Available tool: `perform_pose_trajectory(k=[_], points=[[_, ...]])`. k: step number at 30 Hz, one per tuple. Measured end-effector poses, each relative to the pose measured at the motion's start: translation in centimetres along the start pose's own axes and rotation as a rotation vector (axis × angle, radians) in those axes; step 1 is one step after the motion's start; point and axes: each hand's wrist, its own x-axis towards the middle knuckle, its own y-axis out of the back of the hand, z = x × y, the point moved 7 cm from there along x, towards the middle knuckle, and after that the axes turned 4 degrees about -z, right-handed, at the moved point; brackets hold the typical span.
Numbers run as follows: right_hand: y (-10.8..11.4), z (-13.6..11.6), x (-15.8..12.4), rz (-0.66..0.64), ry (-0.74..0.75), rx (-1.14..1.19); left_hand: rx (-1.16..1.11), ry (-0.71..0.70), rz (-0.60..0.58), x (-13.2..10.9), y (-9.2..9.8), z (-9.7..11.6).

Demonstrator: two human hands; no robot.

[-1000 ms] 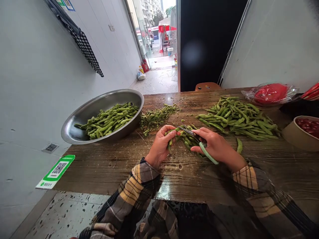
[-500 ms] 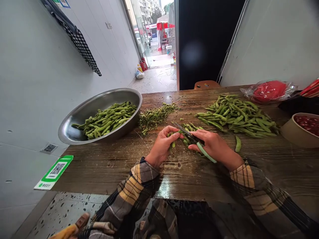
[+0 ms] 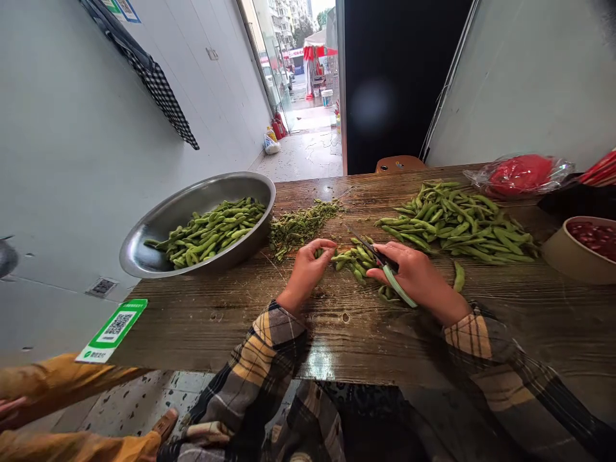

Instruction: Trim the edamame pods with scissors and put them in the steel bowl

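Observation:
My right hand (image 3: 409,273) is closed on scissors (image 3: 397,285) with pale green handles, whose dark blades point away and to the left. My left hand (image 3: 308,266) has its fingers curled round a green soybean pod (image 3: 318,253), of which only a little shows. Between the hands lies a small heap of soybean pods (image 3: 355,258) on the wooden table (image 3: 269,333), partly under the scissors. Farther right is a bigger pile of soybean pods (image 3: 457,224). On the left, a steel basin (image 3: 137,247) holds many more pods.
Trimmed green scraps (image 3: 303,224) lie beside the basin. A single pod (image 3: 459,276) rests near my right wrist. At the right are a bowl of red contents (image 3: 568,256) and a red bundle in clear plastic (image 3: 522,173). Another person's mustard trouser leg (image 3: 58,378) shows at lower left.
My left hand has drawn left, away from the scissor blades, and its fingers have turned inward. The scissors have shifted slightly right. Another person's legs have come farther into view at lower left.

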Motion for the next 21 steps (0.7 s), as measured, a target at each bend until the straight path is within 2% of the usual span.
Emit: perform_pose_trajectory(k=[3, 6, 8, 11, 16, 21], points=[[-0.1, 0.1, 0.0, -0.002, -0.010, -0.021, 0.295, -0.117, -0.033, 0.2, -0.6, -0.1], [-0.2, 0.2, 0.0, -0.001, -0.010, -0.036, 0.424, -0.168, -0.061, 0.1, -0.9, -0.2], [-0.3, 0.2, 0.0, -0.009, -0.002, -0.040, 0.454, -0.177, -0.038, 0.0, -0.8, 0.2], [-0.4, 0.1, 0.0, -0.032, -0.008, -0.046, 0.379, -0.140, -0.010, -0.2, -0.6, 0.9], [-0.4, -0.1, -0.1, -0.102, -0.035, -0.056, 0.055, 0.012, -0.060, -0.8, -1.0, 0.9], [-0.9, -0.4, -0.2, -0.173, -0.009, -0.048, -0.064, -0.023, -0.104, -1.4, -1.9, 1.4]])
